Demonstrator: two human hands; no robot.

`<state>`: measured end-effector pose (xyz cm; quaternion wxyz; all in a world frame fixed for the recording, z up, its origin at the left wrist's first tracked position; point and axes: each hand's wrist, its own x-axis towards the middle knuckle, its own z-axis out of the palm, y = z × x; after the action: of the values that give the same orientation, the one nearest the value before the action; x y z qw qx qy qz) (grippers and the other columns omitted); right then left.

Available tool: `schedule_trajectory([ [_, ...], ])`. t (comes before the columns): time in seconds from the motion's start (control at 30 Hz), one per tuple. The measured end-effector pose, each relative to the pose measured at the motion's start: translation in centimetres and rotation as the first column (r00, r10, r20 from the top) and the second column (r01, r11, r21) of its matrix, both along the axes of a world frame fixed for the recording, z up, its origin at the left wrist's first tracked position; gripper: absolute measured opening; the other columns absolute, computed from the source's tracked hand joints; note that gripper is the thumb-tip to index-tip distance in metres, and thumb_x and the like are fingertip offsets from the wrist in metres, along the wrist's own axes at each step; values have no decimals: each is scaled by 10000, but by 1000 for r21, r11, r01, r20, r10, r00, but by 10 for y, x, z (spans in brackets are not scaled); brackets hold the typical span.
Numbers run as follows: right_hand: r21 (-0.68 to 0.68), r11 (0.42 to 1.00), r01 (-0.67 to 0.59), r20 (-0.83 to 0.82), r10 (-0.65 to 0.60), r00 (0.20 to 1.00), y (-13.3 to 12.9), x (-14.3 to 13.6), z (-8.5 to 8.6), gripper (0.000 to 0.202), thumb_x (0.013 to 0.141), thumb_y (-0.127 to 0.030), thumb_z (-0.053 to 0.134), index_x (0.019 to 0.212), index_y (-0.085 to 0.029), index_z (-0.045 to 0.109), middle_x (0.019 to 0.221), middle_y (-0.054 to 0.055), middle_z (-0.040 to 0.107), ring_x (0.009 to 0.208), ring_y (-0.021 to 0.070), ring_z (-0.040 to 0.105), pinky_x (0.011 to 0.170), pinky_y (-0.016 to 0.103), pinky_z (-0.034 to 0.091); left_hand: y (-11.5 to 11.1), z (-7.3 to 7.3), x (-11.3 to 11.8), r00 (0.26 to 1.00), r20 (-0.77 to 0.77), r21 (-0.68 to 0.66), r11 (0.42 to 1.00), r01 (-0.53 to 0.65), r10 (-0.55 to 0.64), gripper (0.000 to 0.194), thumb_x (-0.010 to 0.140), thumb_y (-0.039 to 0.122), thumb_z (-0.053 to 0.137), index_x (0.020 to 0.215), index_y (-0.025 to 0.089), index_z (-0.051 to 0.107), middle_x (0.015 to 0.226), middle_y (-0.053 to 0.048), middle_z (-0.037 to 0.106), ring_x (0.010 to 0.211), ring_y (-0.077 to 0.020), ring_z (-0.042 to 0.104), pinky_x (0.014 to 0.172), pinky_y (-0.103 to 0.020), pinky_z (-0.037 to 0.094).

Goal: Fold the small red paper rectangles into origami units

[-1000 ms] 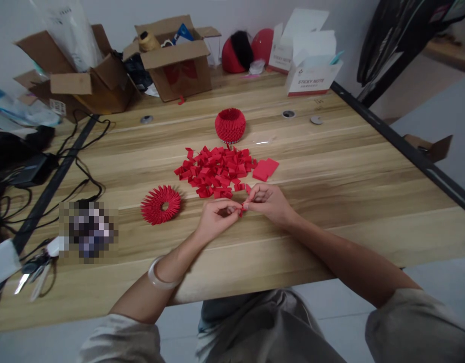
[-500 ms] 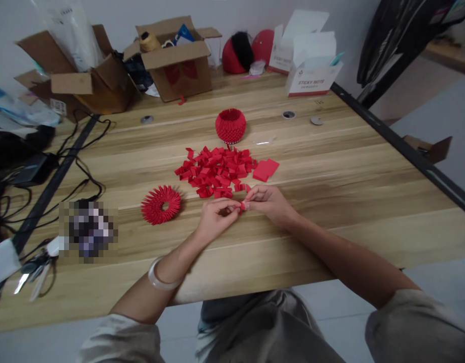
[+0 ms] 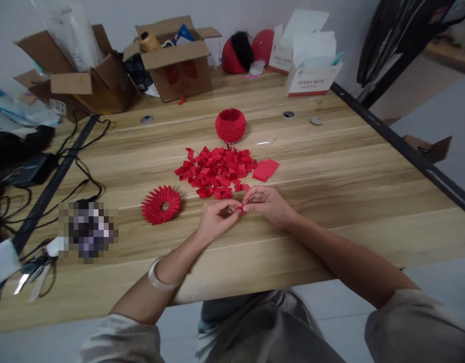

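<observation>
Right hand (image 3: 273, 205) has shifted slightly at the fingertips; it and the left hand (image 3: 216, 220) pinch a small red piece (image 3: 242, 208) near the red paper pile (image 3: 217, 170). Behind, a white box (image 3: 311, 84) reads "STICKY NOTE"; a cardboard box (image 3: 187, 78) holds a yellowish spool (image 3: 150, 43), another carton (image 3: 71, 83) white plastic (image 3: 80, 45).

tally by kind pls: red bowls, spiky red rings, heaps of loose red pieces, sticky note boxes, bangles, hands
Red bowl: 1
Spiky red ring: 1
Heap of loose red pieces: 1
Sticky note boxes: 2
Bangle: 1
Left hand and right hand: 2
Total: 8
</observation>
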<state>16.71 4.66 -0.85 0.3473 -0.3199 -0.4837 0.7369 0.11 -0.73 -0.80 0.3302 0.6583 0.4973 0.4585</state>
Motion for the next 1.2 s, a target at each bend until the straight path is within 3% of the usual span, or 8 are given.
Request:
schedule_trajectory([
  [0.5,25,999,28,9,-29,1000,-3,-1,2,290,525,-246,802,634,-152,550,580,-29,630,539,81,593,572,211,471,0,2,-1,995,-75,25,998,65,-63,251,732,240,647,961,153,703,847,-99,733,652,-158,657,619,-249,518],
  [0.87,83,993,80,49,-84,995,-5,-3,-1,262,547,-248,788,632,-151,560,590,-20,630,559,83,586,578,209,459,2,0,1,950,304,-250,958,144,-64,259,670,251,708,896,128,683,793,-89,726,687,-165,669,653,-258,528],
  [1.07,138,988,65,76,-76,994,-6,-4,1,241,610,-306,747,656,-150,569,603,-13,629,577,92,586,608,233,470,4,2,3,936,347,-226,974,23,59,305,673,226,705,961,135,663,656,-30,706,588,-119,627,614,-226,485],
  [1.2,86,996,-8,118,-2,993,-9,-5,-1,246,576,-270,764,664,-144,571,621,-14,629,590,92,589,602,224,459,4,5,3,926,355,-255,966,-38,130,231,671,243,705,873,137,674,651,-26,700,584,-118,620,615,-228,474],
])
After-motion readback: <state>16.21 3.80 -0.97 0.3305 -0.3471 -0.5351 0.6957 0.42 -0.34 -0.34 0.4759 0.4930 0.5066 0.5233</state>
